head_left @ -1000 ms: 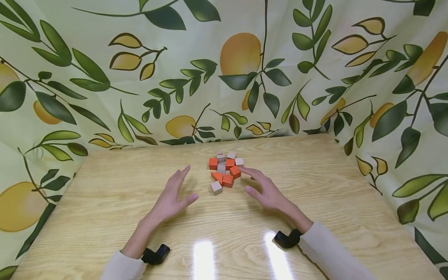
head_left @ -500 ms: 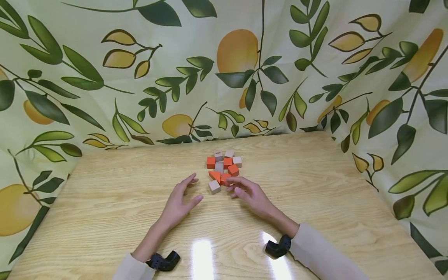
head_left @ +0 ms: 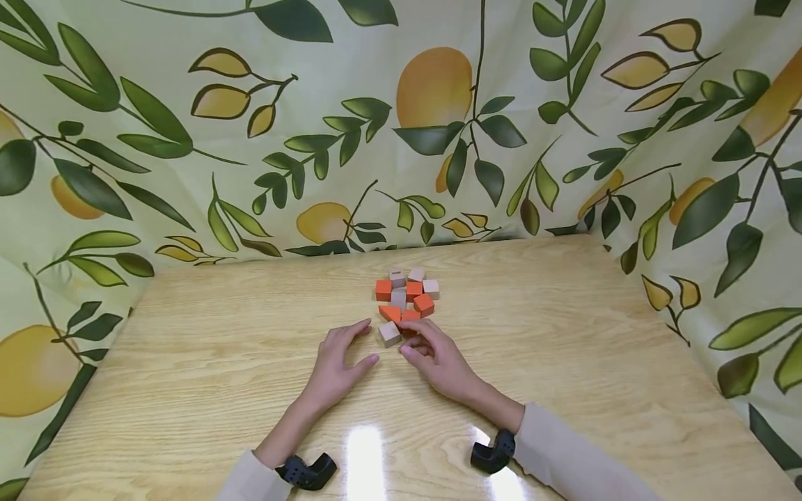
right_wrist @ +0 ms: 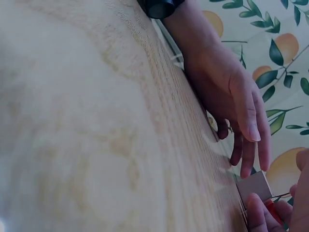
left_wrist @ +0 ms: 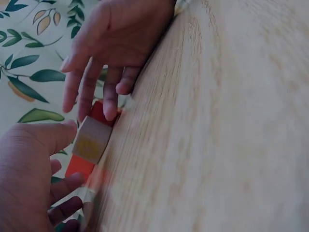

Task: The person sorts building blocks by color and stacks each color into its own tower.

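Observation:
A plain wooden cube (head_left: 389, 335) lies at the near end of a cluster of small blocks. On its left is my left hand (head_left: 335, 369), fingers spread and slightly bent, thumb apart, holding nothing. My right hand (head_left: 443, 363) is at its right side with fingers bent loosely; the fingertips are close to the cube, and whether they touch it I cannot tell. That hand partly covers an orange block (head_left: 411, 316). Just behind the cube sits an orange triangular block (head_left: 390, 313). In the left wrist view, the cube (left_wrist: 91, 139) sits between both hands.
Farther back in the cluster are several orange cubes (head_left: 383, 290) and plain ones (head_left: 431, 289). All rest on a wood-grain table (head_left: 238, 334). A fruit-and-leaf patterned cloth (head_left: 351, 56) hangs along the back and sides.
My right hand has come left and nearer, from beside the orange cubes to the near plain cube. My left hand has moved slightly right toward that cube. The blocks look unmoved.

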